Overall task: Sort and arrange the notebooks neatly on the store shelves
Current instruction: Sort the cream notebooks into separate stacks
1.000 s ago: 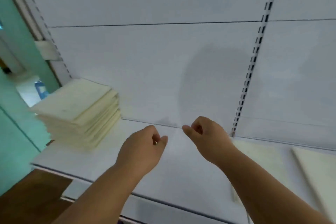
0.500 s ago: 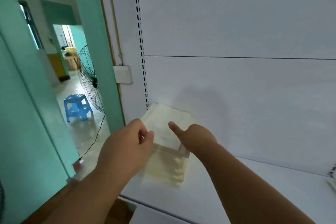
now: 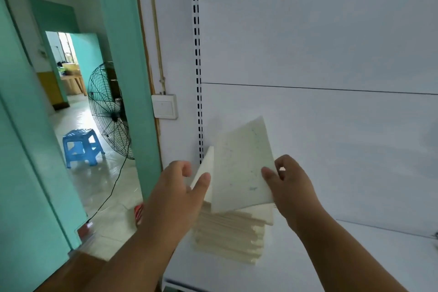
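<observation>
While I watch remotely, the white shelf (image 3: 331, 256) carries a cream notebook stack (image 3: 228, 237) below both hands; the top notebook (image 3: 241, 168) tilts up between them, right hand (image 3: 288, 187) pinching its edge, left hand (image 3: 180, 194) loosely open alongside, probably to steady the pile.

Small shop, by the white retail shelving: a slotted upright (image 3: 196, 54), plain back panels (image 3: 308, 31) and a flat shelf (image 3: 331, 256) bearing a stack of cream notebooks (image 3: 230, 234). To the left, teal walls (image 3: 123, 54), a tiled floor (image 3: 94, 185), a large fan (image 3: 106, 111) and a blue stool (image 3: 80, 147)
</observation>
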